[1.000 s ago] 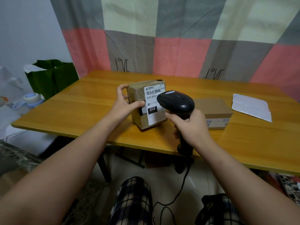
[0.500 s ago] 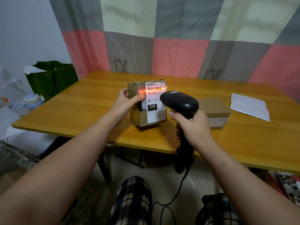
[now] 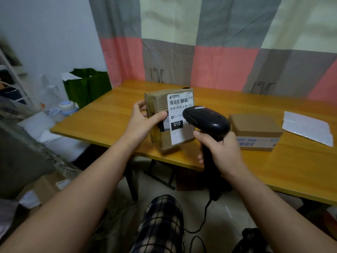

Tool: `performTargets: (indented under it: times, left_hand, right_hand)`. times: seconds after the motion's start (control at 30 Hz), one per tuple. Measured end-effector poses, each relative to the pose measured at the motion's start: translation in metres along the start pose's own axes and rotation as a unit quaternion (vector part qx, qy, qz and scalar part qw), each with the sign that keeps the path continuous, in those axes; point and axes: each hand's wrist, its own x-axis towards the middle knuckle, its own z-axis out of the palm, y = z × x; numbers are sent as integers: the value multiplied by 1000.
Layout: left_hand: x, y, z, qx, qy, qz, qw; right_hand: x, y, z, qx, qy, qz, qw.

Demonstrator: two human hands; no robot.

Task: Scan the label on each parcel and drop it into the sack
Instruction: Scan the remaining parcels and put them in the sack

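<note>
1. Your left hand point(image 3: 144, 123) grips the parcel point(image 3: 156, 103): thumb pressed on its front beside the label point(image 3: 179, 114), fingers curled round the far side.
2. The parcel stands upright at the worktop's point(image 3: 109, 121) near edge, label facing you. I can't tell whether its base touches the wood.
3. Your right hand point(image 3: 222, 152) wraps its fingers round the scanner's point(image 3: 207, 121) handle, forefinger up under the head.
4. The scanner head sits just in front of the label's lower right, with the barcode point(image 3: 178, 101) above it uncovered.
5. A second parcel point(image 3: 255, 132) lies flat on the worktop right of the scanner, with a white mailer point(image 3: 308, 127) beyond.
6. The green sack point(image 3: 87, 86) stands off the worktop's far left corner.
</note>
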Motion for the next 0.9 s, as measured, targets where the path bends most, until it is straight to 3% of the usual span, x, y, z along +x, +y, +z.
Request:
performTargets:
  times: [0.17,0.3,0.47,0.7,0.9]
  left_hand:
    - [-98,-25,-101,9,155,-11,988]
    - [-169,-55,-178,55,297,-47,952]
    - [-210,-78,-239,166,377,-85,907]
    - [-166,-96,-271,307,386,-146,857]
    - [-100,-124,-301,405,273,-272,829]
  right_hand:
    - [-26,5,78,14,-145,3,989]
    - [-54,18,144,-8,-249,26,968]
    - [-76,38,200,-24,-290,39,956]
    - [-73,51,245,-55,-303,35,951]
    - [-51,52,266,-69,-266,44,961]
